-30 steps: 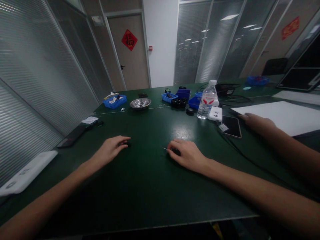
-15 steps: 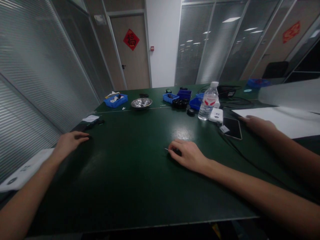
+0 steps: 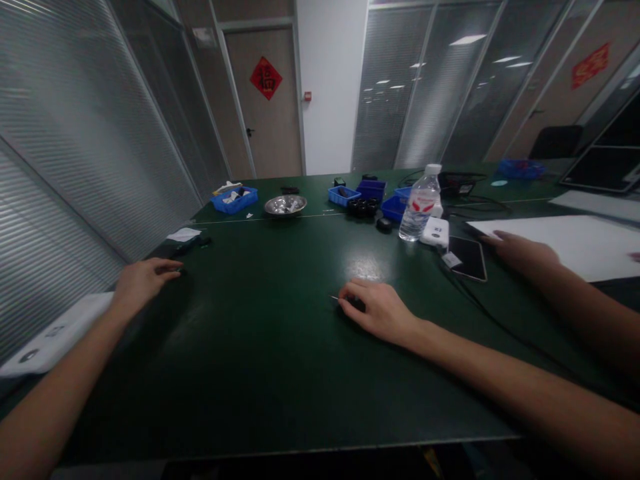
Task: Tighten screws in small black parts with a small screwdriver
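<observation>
My right hand (image 3: 377, 308) rests on the dark green table (image 3: 260, 360), thumb and forefinger pinched together. From the pinch a thin, pale, needle-like piece (image 3: 335, 297) sticks out to the left; its exact kind is too small to tell. Over the table's left side is my left hand (image 3: 143, 283), its thumb and fingertips brought close together. A tiny dark spot shows at those fingertips, but I cannot make out what it is. Small black items (image 3: 193, 245) and a white paper slip (image 3: 183, 235) lie just beyond the left hand.
Another person's hand (image 3: 525, 255) touches white paper (image 3: 590, 243) at right. A water bottle (image 3: 419, 208), a white box (image 3: 435, 231) and a phone (image 3: 469, 259) stand or lie nearby. Farther back are a metal bowl (image 3: 285, 206) and blue trays (image 3: 234, 201).
At the right, the raised white sheet has come down, and a dark screen now shows behind it. Both my hands keep nearly the same pose; the view has shifted slightly.
</observation>
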A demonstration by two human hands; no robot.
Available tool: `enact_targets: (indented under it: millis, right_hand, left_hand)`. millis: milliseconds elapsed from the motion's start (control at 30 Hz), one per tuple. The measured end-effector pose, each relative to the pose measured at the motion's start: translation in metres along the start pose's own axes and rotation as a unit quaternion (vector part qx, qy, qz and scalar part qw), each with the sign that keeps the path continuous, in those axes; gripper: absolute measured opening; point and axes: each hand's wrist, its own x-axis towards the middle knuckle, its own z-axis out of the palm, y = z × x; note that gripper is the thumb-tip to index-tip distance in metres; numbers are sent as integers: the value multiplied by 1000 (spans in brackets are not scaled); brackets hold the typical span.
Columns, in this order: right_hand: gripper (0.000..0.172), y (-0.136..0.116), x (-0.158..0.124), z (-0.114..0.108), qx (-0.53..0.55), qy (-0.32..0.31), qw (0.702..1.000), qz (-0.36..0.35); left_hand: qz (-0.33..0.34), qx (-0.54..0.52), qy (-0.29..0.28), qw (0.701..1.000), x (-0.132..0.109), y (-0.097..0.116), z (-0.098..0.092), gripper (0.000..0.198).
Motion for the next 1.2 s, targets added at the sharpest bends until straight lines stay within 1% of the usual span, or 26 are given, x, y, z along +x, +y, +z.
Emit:
enact_targets:
  millis: [200,367,533,700,900,1067,1200]
  right_hand:
    - [23,0,-1,0,6,2,1000,-1]
    - [23,0,0,0,5,1,1000,-1]
    - [24,0,1,0,7,-3,1000,1]
    - [23,-1,0,0,8,0,1000,1]
    - [21,-1,0,0,3,2,1000,-1]
    - [22,-2,1,-1,3,-2,1000,0]
    - [23,-1,0,0,8,-3,1000,0]
  left_hand:
    - [19,3,9,1000,-4,7,-4,39]
    - [31,17,15,999,-4,8,-3,37]
    - [30,16,5,999,-4,8,-4,35]
    - [30,29,16,999,-7,12,-3,40]
    - [68,47,32,996,-6,11,3,36]
    - [44,42,30,998,-7,14,3,37]
    - [41,47,42,997,-11,20,2,36]
